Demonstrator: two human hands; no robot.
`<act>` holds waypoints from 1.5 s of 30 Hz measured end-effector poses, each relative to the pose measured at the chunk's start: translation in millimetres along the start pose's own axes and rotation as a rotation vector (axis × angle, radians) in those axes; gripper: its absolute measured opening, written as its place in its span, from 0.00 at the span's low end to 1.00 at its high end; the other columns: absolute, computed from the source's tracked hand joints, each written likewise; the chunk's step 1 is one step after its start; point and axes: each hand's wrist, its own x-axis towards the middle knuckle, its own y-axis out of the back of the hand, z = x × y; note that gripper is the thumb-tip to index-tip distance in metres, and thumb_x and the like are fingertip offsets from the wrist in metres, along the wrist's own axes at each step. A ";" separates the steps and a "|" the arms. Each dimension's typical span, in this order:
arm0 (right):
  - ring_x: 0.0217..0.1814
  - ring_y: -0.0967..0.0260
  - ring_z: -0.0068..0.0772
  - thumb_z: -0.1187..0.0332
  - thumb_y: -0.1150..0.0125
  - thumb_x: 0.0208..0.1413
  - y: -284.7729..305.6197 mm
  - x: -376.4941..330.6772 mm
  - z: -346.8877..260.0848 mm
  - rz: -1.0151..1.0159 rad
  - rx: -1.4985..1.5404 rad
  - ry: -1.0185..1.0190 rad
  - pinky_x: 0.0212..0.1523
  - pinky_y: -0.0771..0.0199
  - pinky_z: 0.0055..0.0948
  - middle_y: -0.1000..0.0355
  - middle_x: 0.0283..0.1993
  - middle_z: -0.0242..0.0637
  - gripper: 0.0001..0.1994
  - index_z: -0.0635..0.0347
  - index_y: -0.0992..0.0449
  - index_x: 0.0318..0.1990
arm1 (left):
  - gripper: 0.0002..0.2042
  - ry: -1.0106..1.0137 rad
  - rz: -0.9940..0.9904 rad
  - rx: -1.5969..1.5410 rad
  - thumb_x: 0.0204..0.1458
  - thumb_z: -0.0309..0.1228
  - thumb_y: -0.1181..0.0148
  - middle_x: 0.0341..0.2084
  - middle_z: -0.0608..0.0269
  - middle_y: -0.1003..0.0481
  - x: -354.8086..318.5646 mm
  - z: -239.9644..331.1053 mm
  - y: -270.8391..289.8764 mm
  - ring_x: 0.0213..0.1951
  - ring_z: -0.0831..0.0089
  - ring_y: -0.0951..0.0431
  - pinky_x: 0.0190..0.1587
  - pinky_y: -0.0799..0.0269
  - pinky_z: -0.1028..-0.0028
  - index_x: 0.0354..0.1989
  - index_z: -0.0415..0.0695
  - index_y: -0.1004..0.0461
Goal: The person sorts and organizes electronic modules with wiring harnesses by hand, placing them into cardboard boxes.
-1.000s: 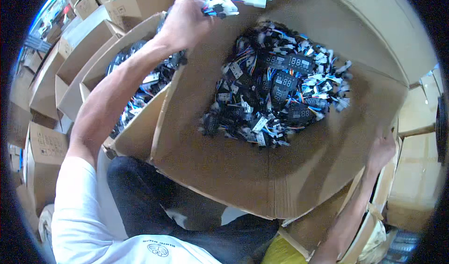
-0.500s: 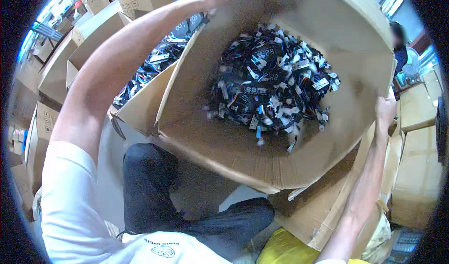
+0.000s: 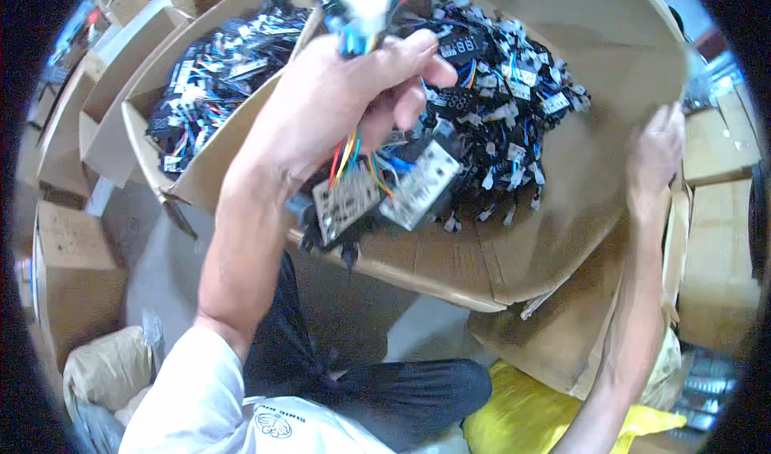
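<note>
Hands, two in all, are at work: the left hand (image 3: 349,92) is closed around one bundle (image 3: 349,201) of wired modules, held up over the near left part of a large carton (image 3: 610,76). Two pale boards (image 3: 426,182) with dark dots hang below the fist, side by side and tilted, with red, yellow and blue wires (image 3: 345,158) running down to them. Above the fist stands a blurred cluster of white connectors (image 3: 361,0). The right hand (image 3: 654,153) lies at the right rim of that carton; its fingers are smeared by motion, so I cannot tell whether they grip the cardboard.

Two heaps of such modules are in view. One heap (image 3: 514,92), dark with many white plugs, rests inside the large carton, too tangled to count; one display face (image 3: 460,48) shows near its top. The other heap (image 3: 229,76) fills a second carton (image 3: 221,161), just to the left. Below are two legs in dark trousers (image 3: 409,394), one yellow bag (image 3: 522,414) at right and one tan sack (image 3: 108,366) at left.
</note>
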 end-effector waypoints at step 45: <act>0.20 0.41 0.10 0.64 0.36 0.66 175.4 94.9 -163.1 -0.526 1.136 -0.586 0.17 0.47 0.18 0.28 0.27 0.23 0.13 0.61 0.19 0.52 | 0.18 0.321 -0.160 -0.789 0.67 0.43 0.42 0.15 0.71 0.32 -64.7 -126.8 73.1 0.17 0.83 0.38 0.19 0.45 0.77 0.37 0.37 0.20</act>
